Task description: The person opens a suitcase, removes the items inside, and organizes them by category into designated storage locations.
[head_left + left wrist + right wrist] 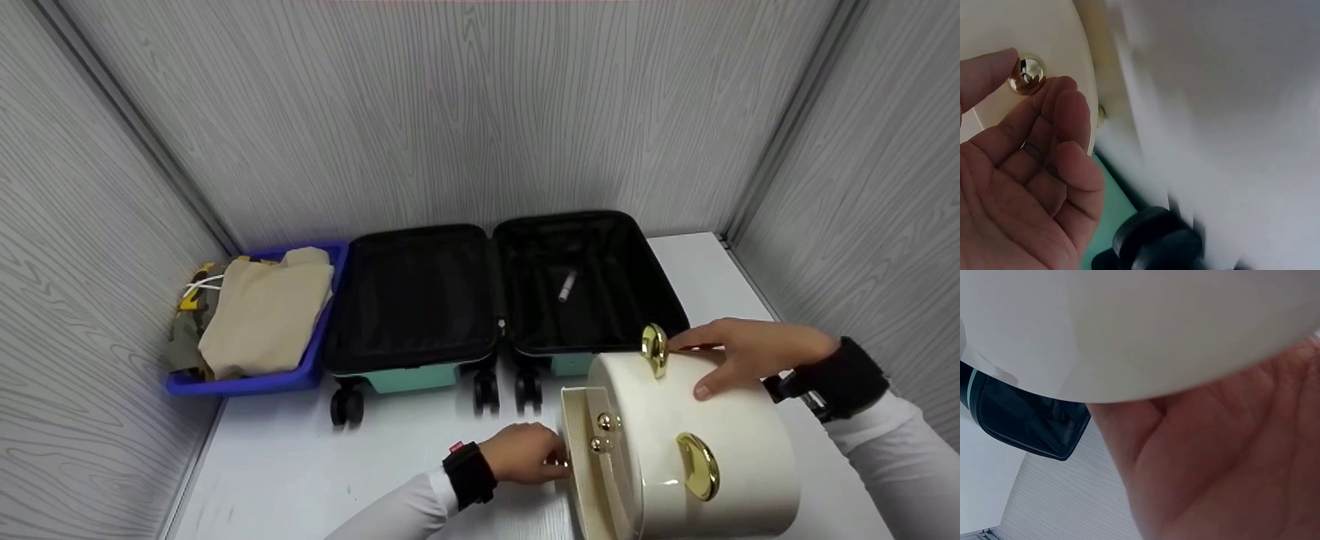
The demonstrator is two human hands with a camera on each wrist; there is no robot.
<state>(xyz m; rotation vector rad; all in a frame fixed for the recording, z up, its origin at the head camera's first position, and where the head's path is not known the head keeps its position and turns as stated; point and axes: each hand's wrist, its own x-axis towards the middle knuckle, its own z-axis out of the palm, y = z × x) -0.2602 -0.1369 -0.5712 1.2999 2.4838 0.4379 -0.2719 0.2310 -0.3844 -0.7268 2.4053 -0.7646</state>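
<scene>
A cream cosmetic storage box (739,457) with rounded sides and gold handles stands at the front right of the table. On its left side a drawer (576,439) sticks partly out. My left hand (525,453) pinches the drawer's gold knob (1032,73) between thumb and fingertips, as the left wrist view shows. Two more gold knobs (604,421) show behind the drawer front. My right hand (739,352) rests on the box's far upper side, thumb spread toward the top. In the right wrist view the box's white edge hides the fingers of the right hand (1213,455).
An open suitcase (420,296) with black lining and green shell lies behind the box, wheels toward me. One small pinkish tube (568,286) lies in its right half. At left, a blue basket (247,386) holds a folded beige cloth (266,315) and camouflage fabric (191,334).
</scene>
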